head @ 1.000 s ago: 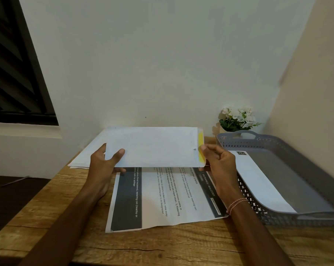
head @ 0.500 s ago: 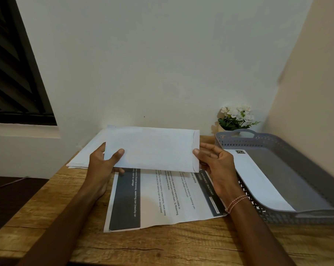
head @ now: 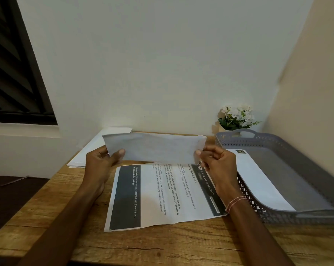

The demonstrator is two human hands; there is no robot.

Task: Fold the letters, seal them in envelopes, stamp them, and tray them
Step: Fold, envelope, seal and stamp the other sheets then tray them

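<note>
Both hands hold a white envelope [head: 154,147] up just above the wooden desk [head: 162,244]. The left hand [head: 100,166] pinches its left end, thumb on the near face, and the right hand [head: 218,164] grips its right end with curled fingers. Under it a printed letter [head: 162,196] lies flat and unfolded. To the right sits a grey tray [head: 244,138] with a sealed envelope [head: 258,179] inside. A stack of white envelopes [head: 93,148] rests far left, and a small pot of white flowers [head: 237,118] stands behind the tray.
</note>
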